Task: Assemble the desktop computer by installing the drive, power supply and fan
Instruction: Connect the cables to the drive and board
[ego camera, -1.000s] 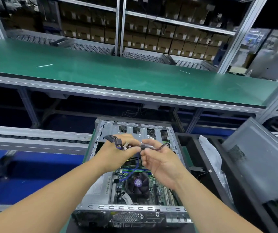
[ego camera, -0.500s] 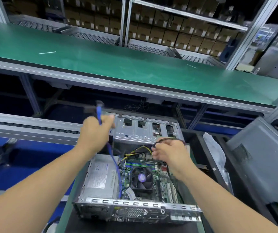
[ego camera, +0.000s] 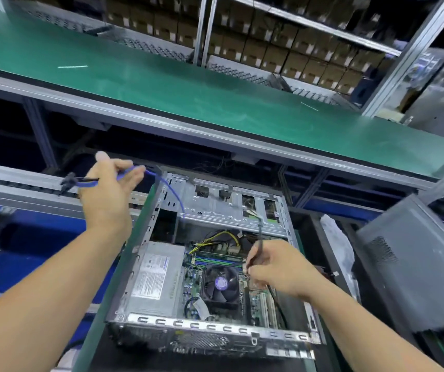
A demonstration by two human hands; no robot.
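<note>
An open desktop case lies flat in front of me. Inside sit a grey power supply at the left, a black CPU fan in the middle and a metal drive cage at the far end. My left hand is raised left of the case and holds a blue cable, whose black connector sticks out to the left. The cable runs down into the case. My right hand is over the motherboard and pinches a thin black cable.
A long green workbench runs across behind the case, with shelves of cardboard boxes beyond it. A grey case side panel leans at the right. A white plastic bag lies beside it. A roller conveyor rail passes at the left.
My left hand has drawn the blue cable further up and to the left. My right hand has dropped with the black cable to the motherboard beside the fan.
</note>
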